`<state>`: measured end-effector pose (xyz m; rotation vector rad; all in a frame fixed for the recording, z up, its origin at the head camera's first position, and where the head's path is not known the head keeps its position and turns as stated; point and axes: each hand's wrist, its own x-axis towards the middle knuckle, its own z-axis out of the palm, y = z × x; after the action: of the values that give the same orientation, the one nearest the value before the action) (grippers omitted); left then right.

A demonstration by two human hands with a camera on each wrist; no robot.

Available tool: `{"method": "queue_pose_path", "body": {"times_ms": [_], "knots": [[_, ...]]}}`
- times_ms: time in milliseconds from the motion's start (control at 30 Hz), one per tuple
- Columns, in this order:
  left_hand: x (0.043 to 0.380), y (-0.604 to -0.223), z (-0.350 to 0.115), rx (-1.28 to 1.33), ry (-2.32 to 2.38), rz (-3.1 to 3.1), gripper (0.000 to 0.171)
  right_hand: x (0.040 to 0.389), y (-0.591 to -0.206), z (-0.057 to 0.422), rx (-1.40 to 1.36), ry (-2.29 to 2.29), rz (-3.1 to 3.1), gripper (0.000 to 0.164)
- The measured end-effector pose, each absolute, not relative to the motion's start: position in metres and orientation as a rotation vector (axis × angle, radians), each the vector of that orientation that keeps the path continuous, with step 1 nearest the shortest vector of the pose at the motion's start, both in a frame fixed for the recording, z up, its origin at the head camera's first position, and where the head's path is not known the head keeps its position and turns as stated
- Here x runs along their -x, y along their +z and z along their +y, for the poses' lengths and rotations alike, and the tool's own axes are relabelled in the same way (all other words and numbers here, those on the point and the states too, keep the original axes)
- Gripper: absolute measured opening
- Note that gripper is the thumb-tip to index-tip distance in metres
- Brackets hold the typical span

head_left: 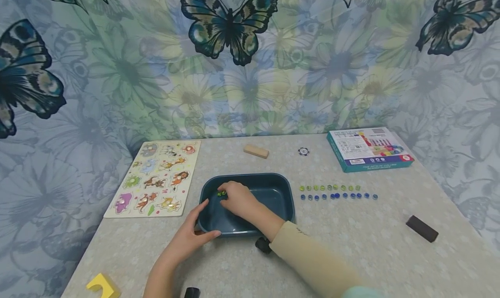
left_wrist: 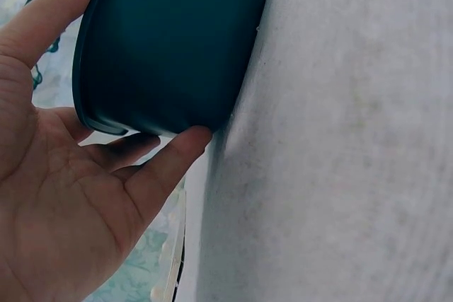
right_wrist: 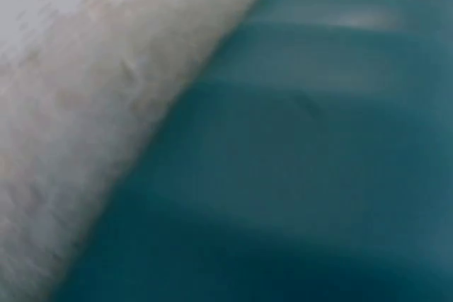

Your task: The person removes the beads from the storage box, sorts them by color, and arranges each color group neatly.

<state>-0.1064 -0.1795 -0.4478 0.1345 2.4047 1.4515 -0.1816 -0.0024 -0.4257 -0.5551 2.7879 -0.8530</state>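
Observation:
A dark blue-green tray (head_left: 273, 194) stands on the table in front of me. My left hand (head_left: 187, 237) holds its near left corner, thumb along the front side and fingers at the left rim; the left wrist view shows fingertips (left_wrist: 191, 139) against the tray's outer wall (left_wrist: 170, 47). My right hand (head_left: 240, 200) reaches inside the tray with bent fingers, right at a few small green glass beads (head_left: 222, 194). I cannot tell whether the fingertips pinch one. Only the tray's surface (right_wrist: 297, 153) and a pale blurred strip show in the right wrist view.
Right of the tray lie a row of green beads (head_left: 329, 188) and a row of blue beads (head_left: 337, 196). Around them are a boxed set (head_left: 369, 148), a black block (head_left: 422, 228), a patterned chip (head_left: 303, 151), a wooden block (head_left: 256, 151), an animal puzzle board (head_left: 156, 178) and a yellow arch (head_left: 103, 285).

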Motion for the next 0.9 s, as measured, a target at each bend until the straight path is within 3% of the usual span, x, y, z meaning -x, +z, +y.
{"method": "queue_pose_path", "body": {"times_ms": [600,900], "knots": [[0.106,-0.45,-0.182,-0.158,1.476,2.391,0.089,0.185,-0.445,-0.01,0.553,-0.632,2.832,0.039],[0.107,-0.448,-0.181,-0.158,1.467,2.391,0.089,0.184,-0.441,-0.008,0.6,-0.581,2.836,0.021]]}}
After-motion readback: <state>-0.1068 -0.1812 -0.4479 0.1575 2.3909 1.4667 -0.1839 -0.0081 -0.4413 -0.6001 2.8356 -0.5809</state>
